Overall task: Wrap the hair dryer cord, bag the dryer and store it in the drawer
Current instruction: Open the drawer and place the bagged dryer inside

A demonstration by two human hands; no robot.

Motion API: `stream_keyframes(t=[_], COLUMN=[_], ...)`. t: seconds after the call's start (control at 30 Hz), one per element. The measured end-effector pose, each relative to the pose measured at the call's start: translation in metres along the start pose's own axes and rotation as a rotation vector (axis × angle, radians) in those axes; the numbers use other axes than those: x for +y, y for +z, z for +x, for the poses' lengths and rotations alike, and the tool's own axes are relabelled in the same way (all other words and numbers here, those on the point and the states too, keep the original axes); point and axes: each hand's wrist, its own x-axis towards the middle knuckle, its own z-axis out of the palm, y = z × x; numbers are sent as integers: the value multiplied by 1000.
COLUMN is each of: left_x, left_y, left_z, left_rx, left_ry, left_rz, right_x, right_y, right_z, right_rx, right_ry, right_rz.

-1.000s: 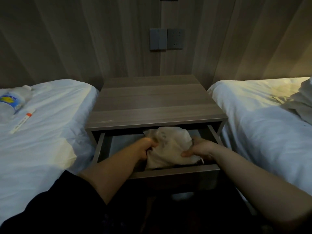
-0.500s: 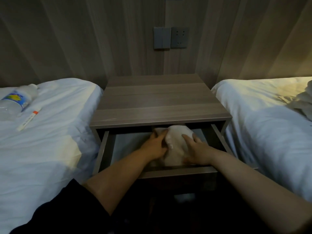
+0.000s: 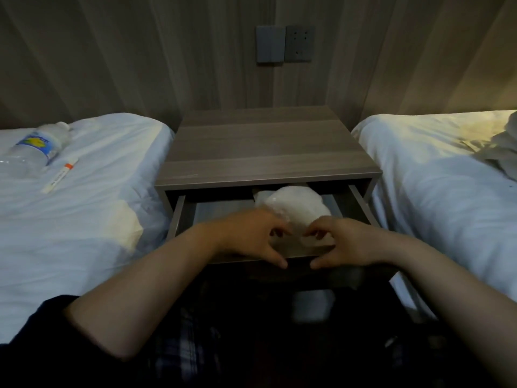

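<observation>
Head view, step: bagged dryer (image 3: pixel 293 203) lies in open drawer (image 3: pixel 176 217).
Hands: your left hand (image 3: pixel 249 236) and right hand (image 3: pixel 347 242) hover loosely curled, empty.
Next: push drawer shut squarely.

The left arm comes out of a dark sleeve (image 3: pixel 36 331), navy or black (the dim light makes it hard to say). The sleeve ends near the elbow and leaves the forearm bare down to the left hand (image 3: pixel 251 236). The right forearm is bare all the way to the right hand (image 3: pixel 344 243). Across the lap lies dark checked cloth (image 3: pixel 181 348) crossed with pale lines.
</observation>
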Motion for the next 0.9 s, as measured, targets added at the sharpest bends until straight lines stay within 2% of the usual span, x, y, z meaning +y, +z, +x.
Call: stream_keyframes(t=[0.03,0.1,0.4,0.53,0.7,0.83,0.9], left_x=[2,3,-7,-21,-36,-48,-55], left_y=[3,9,14,15,11,7,2], left_z=[-2,0,12,27,47,60,65], left_rx=[-11,3,185,306,457,611,651], left_ry=[9,-5,-145,-213,-270,-238,-218], left_rz=[64,152,134,150,234,349,388], right_x=[-2,-3,7,15,18,21,22], right_y=[3,7,12,11,2,-3,-13], right_z=[-3,-3,20,42,70,83,87], right_rx=[-16,64,381,506,560,705,734], right_ry=[-19,-61,-73,-91,-56,-28,-11], right_rz=[-49,-154,-301,-282,-290,-213,-278])
